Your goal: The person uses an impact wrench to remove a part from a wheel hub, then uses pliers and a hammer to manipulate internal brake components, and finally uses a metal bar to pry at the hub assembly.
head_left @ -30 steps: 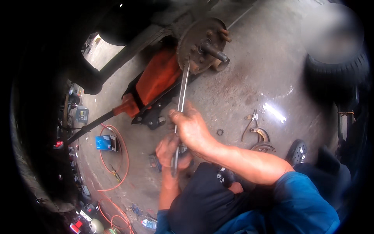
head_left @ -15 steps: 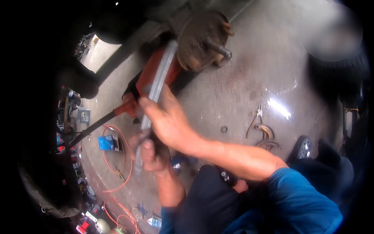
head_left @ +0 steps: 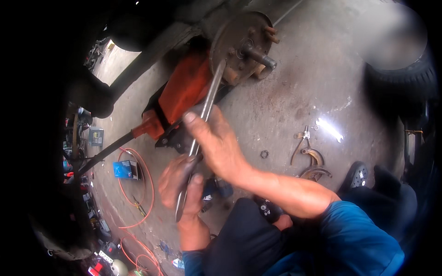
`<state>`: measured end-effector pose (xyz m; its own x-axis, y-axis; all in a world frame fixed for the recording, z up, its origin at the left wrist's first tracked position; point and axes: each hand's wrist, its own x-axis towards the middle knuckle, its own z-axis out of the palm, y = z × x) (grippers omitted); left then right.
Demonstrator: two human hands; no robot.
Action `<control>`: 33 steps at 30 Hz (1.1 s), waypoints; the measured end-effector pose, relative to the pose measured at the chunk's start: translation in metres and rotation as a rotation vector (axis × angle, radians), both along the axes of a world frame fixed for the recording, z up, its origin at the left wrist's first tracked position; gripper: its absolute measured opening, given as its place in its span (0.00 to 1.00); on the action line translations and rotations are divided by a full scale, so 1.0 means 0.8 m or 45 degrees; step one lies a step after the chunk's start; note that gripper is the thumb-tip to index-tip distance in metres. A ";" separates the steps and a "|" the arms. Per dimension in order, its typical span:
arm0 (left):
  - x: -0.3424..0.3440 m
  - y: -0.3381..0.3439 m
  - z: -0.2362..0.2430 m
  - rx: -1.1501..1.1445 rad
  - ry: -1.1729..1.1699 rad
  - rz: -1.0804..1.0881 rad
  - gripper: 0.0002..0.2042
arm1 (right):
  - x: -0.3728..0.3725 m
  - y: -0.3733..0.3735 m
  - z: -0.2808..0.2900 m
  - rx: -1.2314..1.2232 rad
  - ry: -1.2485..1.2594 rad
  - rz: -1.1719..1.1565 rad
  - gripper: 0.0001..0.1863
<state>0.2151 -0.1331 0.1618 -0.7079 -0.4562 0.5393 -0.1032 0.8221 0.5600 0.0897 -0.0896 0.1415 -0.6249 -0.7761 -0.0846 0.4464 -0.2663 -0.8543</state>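
Both of my hands are closed round a long steel pry bar [head_left: 212, 94], which slants from lower left to upper right. My right hand [head_left: 223, 145] grips it about the middle, thumb along the bar. Lower down, my left hand [head_left: 177, 184] holds it near its tapered lower end, which sticks out past the palm. The bar's upper tip overlaps the lower left edge of a rusty round brake backing plate [head_left: 230, 39]; whether it touches, I cannot tell. From that plate a bare spindle [head_left: 261, 58] points right. Behind the bar stands an orange floor jack [head_left: 182, 92].
Curved brake shoes [head_left: 314, 161], a small ring-shaped nut [head_left: 264, 154] and a bright wrench-shaped piece [head_left: 330, 130] lie on the concrete floor. A tyre [head_left: 400, 87] is at right. Leftward are a blue box [head_left: 124, 169], an orange hose [head_left: 146, 184] and the jack's handle [head_left: 108, 151].
The pry bar has shifted right and turned, showing its narrow side now. Both hands moved slightly right with it, and its upper tip now overlaps the backing plate's lower left edge.
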 end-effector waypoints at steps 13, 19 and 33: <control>-0.039 0.012 0.003 -0.233 0.006 -0.075 0.10 | -0.015 -0.012 -0.034 -0.041 -0.113 0.035 0.25; -0.062 0.012 0.019 0.014 -0.030 0.096 0.09 | -0.047 -0.010 -0.018 -0.025 -0.280 -0.024 0.26; -0.062 0.038 0.004 -0.137 -0.277 -0.138 0.07 | -0.033 0.029 -0.049 0.056 -0.460 0.169 0.26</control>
<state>0.1657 -0.1024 0.1648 -0.8541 -0.3196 0.4105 -0.1196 0.8885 0.4429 0.0632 -0.0661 0.1025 -0.4431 -0.8391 -0.3156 0.7488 -0.1528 -0.6450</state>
